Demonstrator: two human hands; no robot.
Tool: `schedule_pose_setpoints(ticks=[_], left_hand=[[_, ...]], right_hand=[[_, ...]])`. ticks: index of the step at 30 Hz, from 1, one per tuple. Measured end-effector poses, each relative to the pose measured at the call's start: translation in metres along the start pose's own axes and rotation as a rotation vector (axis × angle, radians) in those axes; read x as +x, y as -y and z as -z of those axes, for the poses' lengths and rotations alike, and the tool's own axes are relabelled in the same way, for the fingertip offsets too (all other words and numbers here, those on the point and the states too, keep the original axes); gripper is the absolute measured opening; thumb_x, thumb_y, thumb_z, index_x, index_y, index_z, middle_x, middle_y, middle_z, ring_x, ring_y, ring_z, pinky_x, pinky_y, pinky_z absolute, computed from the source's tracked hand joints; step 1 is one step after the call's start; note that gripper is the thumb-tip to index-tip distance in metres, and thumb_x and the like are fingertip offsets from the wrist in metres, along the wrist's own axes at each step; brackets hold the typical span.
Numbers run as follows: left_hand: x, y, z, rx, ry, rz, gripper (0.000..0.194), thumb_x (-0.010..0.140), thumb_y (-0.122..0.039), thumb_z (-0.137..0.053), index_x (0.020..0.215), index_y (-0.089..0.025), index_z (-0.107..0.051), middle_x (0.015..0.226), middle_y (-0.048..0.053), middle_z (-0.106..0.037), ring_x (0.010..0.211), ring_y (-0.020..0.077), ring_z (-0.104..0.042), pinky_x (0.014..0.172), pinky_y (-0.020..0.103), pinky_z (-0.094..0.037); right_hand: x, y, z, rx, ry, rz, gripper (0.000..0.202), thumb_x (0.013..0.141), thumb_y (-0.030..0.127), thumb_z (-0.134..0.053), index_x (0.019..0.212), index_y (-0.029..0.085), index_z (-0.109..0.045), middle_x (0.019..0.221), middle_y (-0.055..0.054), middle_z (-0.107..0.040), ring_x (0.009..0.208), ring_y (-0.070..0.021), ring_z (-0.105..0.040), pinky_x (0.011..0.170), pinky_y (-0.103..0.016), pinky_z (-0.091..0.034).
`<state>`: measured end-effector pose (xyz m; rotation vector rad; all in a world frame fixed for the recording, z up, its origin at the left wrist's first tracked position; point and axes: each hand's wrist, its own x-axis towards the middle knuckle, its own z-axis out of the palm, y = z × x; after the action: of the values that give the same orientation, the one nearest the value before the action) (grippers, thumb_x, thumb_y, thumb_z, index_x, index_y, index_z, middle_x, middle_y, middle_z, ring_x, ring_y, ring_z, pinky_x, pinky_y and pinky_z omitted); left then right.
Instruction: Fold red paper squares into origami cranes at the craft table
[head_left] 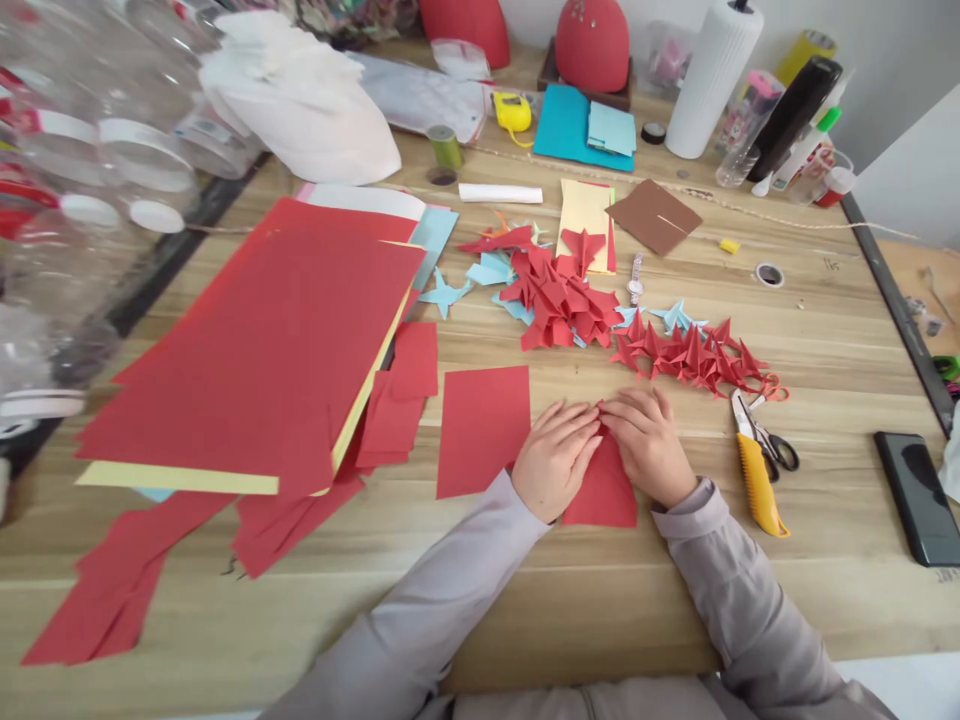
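Both hands rest on a piece of red paper [602, 492] on the table in front of me. My left hand [556, 458] presses its left side and my right hand [649, 446] its right side, with the fingertips meeting at the top edge. The fingers are bent together there and hide the upper part of the paper. A flat red paper sheet [482, 430] lies just left of my left hand. Beyond the hands is a pile of folded red paper shapes [562, 295], with more pointed red shapes [686, 352] to its right and some light blue ones among them.
A stack of large red sheets [262, 340] covers the left side, with cut red strips [127, 570] in front. An orange-handled cutter [757, 485] and black scissors [776, 448] lie to the right, near a phone [916, 498]. Plastic bottles [82, 200] crowd the far left.
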<state>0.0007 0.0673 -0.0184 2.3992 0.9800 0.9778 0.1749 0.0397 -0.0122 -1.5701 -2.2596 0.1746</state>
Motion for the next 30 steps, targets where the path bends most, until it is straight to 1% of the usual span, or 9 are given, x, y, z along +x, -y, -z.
schedule_pose_setpoints(ticks=[4,8,15,21,27,30], left_hand=[[-0.0009,-0.0006,0.0015,0.03,0.019,-0.021,0.025,0.09,-0.017,-0.047,0.106,-0.018,-0.067,0.111,0.007,-0.069,0.112,0.0221,-0.06,0.101,0.048,-0.045],[-0.0013,-0.002,0.0025,0.059,0.031,-0.039,0.024,0.09,-0.016,-0.048,0.103,-0.018,-0.068,0.111,0.006,-0.069,0.114,0.0227,-0.059,0.101,0.049,-0.044],[-0.0018,-0.0022,0.003,0.108,0.055,-0.086,0.023,0.089,-0.014,-0.048,0.099,-0.018,-0.069,0.111,0.006,-0.07,0.113,0.0235,-0.06,0.101,0.051,-0.043],[-0.0008,-0.0003,0.0053,0.102,0.048,-0.103,0.02,0.089,-0.013,-0.05,0.096,-0.017,-0.068,0.11,0.005,-0.07,0.111,0.0242,-0.061,0.099,0.052,-0.044],[-0.0008,0.0001,0.0065,0.144,0.065,-0.111,0.021,0.088,-0.012,-0.05,0.1,-0.014,-0.067,0.113,0.009,-0.069,0.117,0.0258,-0.057,0.102,0.051,-0.043],[-0.0015,0.0005,0.0062,0.151,0.077,-0.114,0.022,0.089,-0.012,-0.049,0.1,-0.014,-0.068,0.113,0.009,-0.068,0.118,0.0265,-0.056,0.102,0.052,-0.043]], right_hand=[[0.0021,0.0029,0.0019,-0.057,0.037,-0.046,0.031,0.092,0.021,-0.042,0.118,0.022,-0.06,0.126,-0.007,-0.06,0.127,-0.0252,-0.039,0.111,-0.052,-0.017],[0.0037,0.006,0.0041,-0.1,0.05,-0.081,0.033,0.093,0.024,-0.042,0.121,0.022,-0.059,0.134,-0.006,-0.055,0.128,-0.0283,-0.038,0.11,-0.053,-0.018],[0.0038,0.0048,0.004,-0.102,0.056,-0.113,0.034,0.092,0.027,-0.043,0.122,0.023,-0.057,0.135,-0.007,-0.053,0.127,-0.0289,-0.038,0.108,-0.053,-0.022],[0.0046,0.0039,0.0048,-0.09,0.058,-0.129,0.039,0.093,0.03,-0.041,0.129,0.021,-0.051,0.134,-0.008,-0.055,0.126,-0.0283,-0.04,0.108,-0.052,-0.023],[0.0053,0.0048,0.0068,-0.12,0.076,-0.116,0.036,0.093,0.028,-0.042,0.126,0.03,-0.054,0.137,-0.003,-0.052,0.127,-0.028,-0.039,0.107,-0.052,-0.023],[0.0053,0.0051,0.0066,-0.124,0.078,-0.12,0.034,0.093,0.028,-0.043,0.124,0.03,-0.056,0.137,-0.003,-0.052,0.126,-0.0278,-0.039,0.107,-0.052,-0.023]])
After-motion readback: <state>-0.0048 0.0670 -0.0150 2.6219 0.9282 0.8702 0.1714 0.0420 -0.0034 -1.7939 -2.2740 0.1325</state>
